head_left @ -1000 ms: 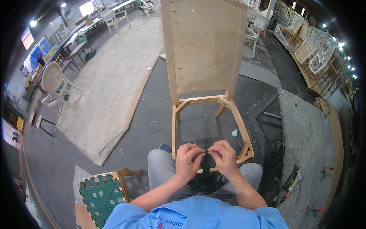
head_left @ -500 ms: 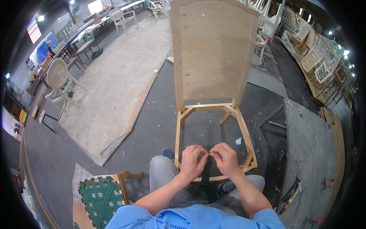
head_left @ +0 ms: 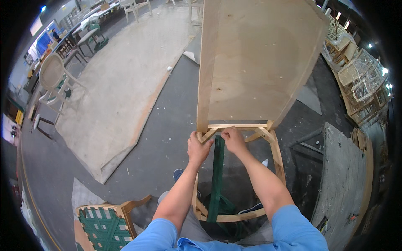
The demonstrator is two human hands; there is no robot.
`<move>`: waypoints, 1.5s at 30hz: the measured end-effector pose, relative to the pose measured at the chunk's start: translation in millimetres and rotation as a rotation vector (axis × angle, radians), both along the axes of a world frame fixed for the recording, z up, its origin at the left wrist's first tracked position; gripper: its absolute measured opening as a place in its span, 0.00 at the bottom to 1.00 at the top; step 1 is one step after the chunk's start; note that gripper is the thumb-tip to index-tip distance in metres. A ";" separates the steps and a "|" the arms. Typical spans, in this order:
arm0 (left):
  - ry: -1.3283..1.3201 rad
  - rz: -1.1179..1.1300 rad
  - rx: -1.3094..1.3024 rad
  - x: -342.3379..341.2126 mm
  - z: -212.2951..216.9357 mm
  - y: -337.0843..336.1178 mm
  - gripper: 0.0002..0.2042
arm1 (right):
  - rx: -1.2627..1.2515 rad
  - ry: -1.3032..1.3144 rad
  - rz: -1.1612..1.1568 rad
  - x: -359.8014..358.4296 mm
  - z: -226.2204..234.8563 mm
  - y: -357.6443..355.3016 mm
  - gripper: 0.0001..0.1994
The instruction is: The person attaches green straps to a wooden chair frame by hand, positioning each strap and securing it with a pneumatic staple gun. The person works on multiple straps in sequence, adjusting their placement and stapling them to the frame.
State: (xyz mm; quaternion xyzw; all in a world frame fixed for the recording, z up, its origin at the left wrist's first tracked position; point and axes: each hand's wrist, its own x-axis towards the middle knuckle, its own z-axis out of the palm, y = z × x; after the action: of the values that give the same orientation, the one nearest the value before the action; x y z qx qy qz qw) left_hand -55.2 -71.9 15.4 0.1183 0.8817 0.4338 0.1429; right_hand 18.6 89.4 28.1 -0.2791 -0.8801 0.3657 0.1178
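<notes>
While the head camera looks down from above, 2 bare forearms in blue short sleeves reach forward to an unfinished wooden chair frame (head_left: 234, 125) standing on a dark grey floor (head_left: 167, 138). The chair has a tall plywood back panel (head_left: 255, 62) and an open seat frame with no seat. A dark green webbing strap (head_left: 217, 175) runs across that open seat, from the front rail nearest the person to the back rail under the panel. The left hand (head_left: 198, 147) is closed around the back left corner of the seat frame, fingers curled over the wood. The right hand (head_left: 233, 140) is closed at the far end of the strap, pressing it at the back rail; whether it pinches the strap or only presses it cannot be told. At lower left, a second chair seat (head_left: 104, 228) shows a woven green webbing lattice. A large pale floor sheet (head_left: 121, 83) lies to the left, with a white round-backed chair (head_left: 52, 79) beyond it.
</notes>
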 end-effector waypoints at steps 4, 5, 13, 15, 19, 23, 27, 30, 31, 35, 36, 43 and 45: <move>-0.169 -0.031 0.047 -34.0 -32.5 14.6 0.55 | 0.072 0.083 0.065 -41.4 -34.0 16.1 0.06; -0.214 -0.040 0.043 -38.5 -37.8 17.9 0.55 | 0.032 0.032 0.079 -48.2 -37.8 19.5 0.06; -0.312 0.004 0.026 -54.9 -60.5 33.7 0.54 | 0.094 -0.008 0.116 -69.6 -49.8 33.2 0.11; -0.317 0.001 0.008 -56.9 -62.0 37.1 0.50 | 0.099 -0.028 0.081 -71.4 -51.4 35.1 0.12; -0.292 -0.005 0.057 -58.6 -60.3 40.1 0.41 | 0.115 0.024 0.132 -73.1 -51.9 40.1 0.15; -0.291 0.006 -0.033 -55.5 -49.3 40.4 0.38 | 0.065 -0.029 0.164 -73.1 -49.6 42.3 0.16; -0.272 0.061 -0.143 -50.8 -31.8 44.8 0.38 | 0.198 0.022 0.107 -74.1 -47.8 38.9 0.14; -0.293 0.083 -0.202 -50.9 -22.2 48.5 0.38 | 0.161 -0.056 0.079 -75.1 -46.4 38.0 0.15; -0.317 0.079 -0.194 -51.5 -20.8 48.7 0.39 | 0.161 -0.004 0.106 -75.5 -45.8 38.4 0.15; -0.385 0.072 -0.182 -54.5 -24.0 48.5 0.38 | 0.056 -0.082 0.108 -77.2 -42.6 42.4 0.19; -0.360 0.076 -0.170 -55.0 -26.0 48.5 0.37 | 0.012 -0.175 0.099 -77.8 -41.6 43.5 0.20; -0.453 0.073 -0.155 -59.3 -29.6 50.3 0.37 | 0.074 -0.100 0.123 -80.3 -42.4 43.8 0.19; -0.466 0.080 -0.142 -58.9 -27.3 49.0 0.38 | 0.028 -0.100 0.076 -79.4 -44.4 43.4 0.17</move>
State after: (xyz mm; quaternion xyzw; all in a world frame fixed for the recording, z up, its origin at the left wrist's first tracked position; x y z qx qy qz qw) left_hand -114.2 -22.8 -11.9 -0.0305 0.8571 0.3916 0.3332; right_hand -60.8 132.8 -16.3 -0.2617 -0.8998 0.3432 0.0634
